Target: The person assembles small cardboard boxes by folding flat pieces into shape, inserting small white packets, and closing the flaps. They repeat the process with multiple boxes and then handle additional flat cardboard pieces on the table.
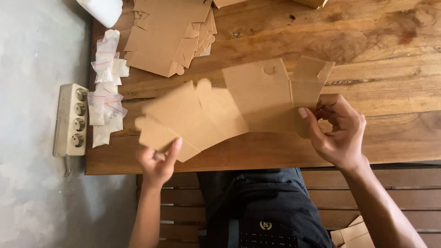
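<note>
Flat brown cardboard blank (229, 110) held just above table (390, 55). Left hand (158, 163) pinching 7 o'clock corner, right hand (337, 131) clamped on 3 o'clock flap, keeping sheet spread for folding. Spare blanks stack (165, 36) at 11 o'clock.

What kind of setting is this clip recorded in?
Probably a small home or workshop packing spot rather than a factory. A bare wooden table carries a stack of flat cardboard box blanks and small clear plastic bags, and a power strip lies on the grey floor beside it. Both hands hold one blank.
</note>
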